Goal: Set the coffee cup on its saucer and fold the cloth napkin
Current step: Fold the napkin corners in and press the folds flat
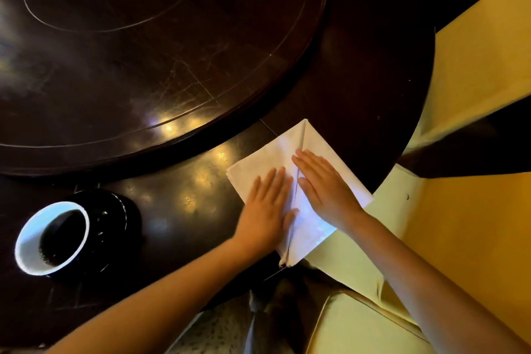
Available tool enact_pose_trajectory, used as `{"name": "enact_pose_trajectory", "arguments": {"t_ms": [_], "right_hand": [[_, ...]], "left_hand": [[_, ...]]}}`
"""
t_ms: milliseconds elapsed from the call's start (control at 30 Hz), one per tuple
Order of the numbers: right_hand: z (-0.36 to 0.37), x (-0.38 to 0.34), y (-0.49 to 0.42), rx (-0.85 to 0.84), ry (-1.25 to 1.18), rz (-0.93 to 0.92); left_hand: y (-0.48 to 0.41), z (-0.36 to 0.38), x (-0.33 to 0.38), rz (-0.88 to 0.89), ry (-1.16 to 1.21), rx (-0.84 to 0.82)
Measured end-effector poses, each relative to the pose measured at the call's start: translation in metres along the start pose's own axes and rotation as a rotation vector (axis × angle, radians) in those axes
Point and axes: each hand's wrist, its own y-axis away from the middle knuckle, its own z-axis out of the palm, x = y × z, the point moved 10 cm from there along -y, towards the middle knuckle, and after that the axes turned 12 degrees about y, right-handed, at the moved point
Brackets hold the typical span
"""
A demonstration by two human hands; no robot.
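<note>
— What are the hands doing over there?

— Both are lying flat on the white cloth napkin [298,181], palms down. The left hand [267,210] is pressing on the left flap, and the right hand [324,187] is pressing on the right flap. The fingers are stretched out and lying close together, gripping nothing; they are just resting on the cloth.

— And how is the napkin sitting?

— It is lying at the near edge of the dark table [373,80], turned like a diamond, with two flaps meeting along a centre line that is running between the two hands. Its near tip is hanging just over the table's rim, and its right corner is poking past the edge above a yellow chair cover [474,224].

— Where is the coffee cup?

— Well to the left of the napkin. The coffee cup [51,238], white inside and dark outside, is sitting on its dark saucer [120,215], apart from both hands. I cannot tell whether anything is in it.

— Anything else on the table?

— A big raised turntable [143,52] is filling the middle, gleaming under the lights.
</note>
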Motion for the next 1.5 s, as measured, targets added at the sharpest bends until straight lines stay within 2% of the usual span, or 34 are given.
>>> {"name": "enact_pose_trajectory", "arguments": {"t_ms": [133, 200, 300, 433, 500, 533, 600, 667, 700, 767, 1033, 1133, 1200, 1300, 1367, 1500], "right_hand": [[0.037, -0.005, -0.025, -0.204, 0.168, -0.093], [0.038, 0.008, -0.039, -0.163, 0.265, -0.057], [0.032, 0.038, -0.07, -0.098, 0.363, 0.09], [0.024, 0.077, -0.107, -0.155, 0.362, 0.288], [0.009, 0.095, -0.104, -0.122, 0.33, 0.406], [0.001, 0.095, -0.099, -0.083, 0.315, 0.408], [-0.006, 0.063, -0.082, -0.024, 0.309, 0.238], [0.01, 0.02, -0.056, -0.092, 0.283, -0.005], [0.024, 0.01, -0.044, -0.167, 0.272, -0.077], [0.035, 0.011, -0.041, -0.171, 0.326, -0.133], [0.012, 0.081, -0.09, -0.102, 0.416, 0.273], [0.001, 0.057, -0.056, -0.016, 0.333, 0.2], [0.013, 0.03, -0.019, -0.062, 0.249, 0.093], [0.031, 0.021, 0.02, -0.107, 0.302, -0.009], [0.032, 0.036, 0.014, -0.1, 0.35, 0.012], [0.023, 0.08, -0.025, -0.083, 0.367, 0.231]], "left_hand": [[0.024, 0.039, 0.018, 0.006, -0.084, -0.089], [0.031, 0.039, 0.02, 0.031, -0.112, -0.082], [0.036, 0.041, 0.023, 0.063, -0.115, -0.103], [0.038, 0.041, 0.024, 0.067, -0.126, -0.11], [0.037, 0.041, 0.024, 0.071, -0.12, -0.102], [0.037, 0.04, 0.024, 0.067, -0.112, -0.101], [0.038, 0.039, 0.024, 0.061, -0.098, -0.093], [0.037, 0.04, 0.025, 0.065, -0.104, -0.094], [0.038, 0.04, 0.025, 0.064, -0.111, -0.094], [0.037, 0.04, 0.024, 0.061, -0.126, -0.097], [0.037, 0.04, 0.023, 0.04, -0.109, -0.118], [0.037, 0.04, 0.022, 0.032, -0.099, -0.113], [0.037, 0.041, 0.022, 0.034, -0.086, -0.115], [0.038, 0.042, 0.022, 0.046, -0.087, -0.111], [0.037, 0.042, 0.023, 0.053, -0.103, -0.105], [0.037, 0.041, 0.024, 0.065, -0.123, -0.093]]}}
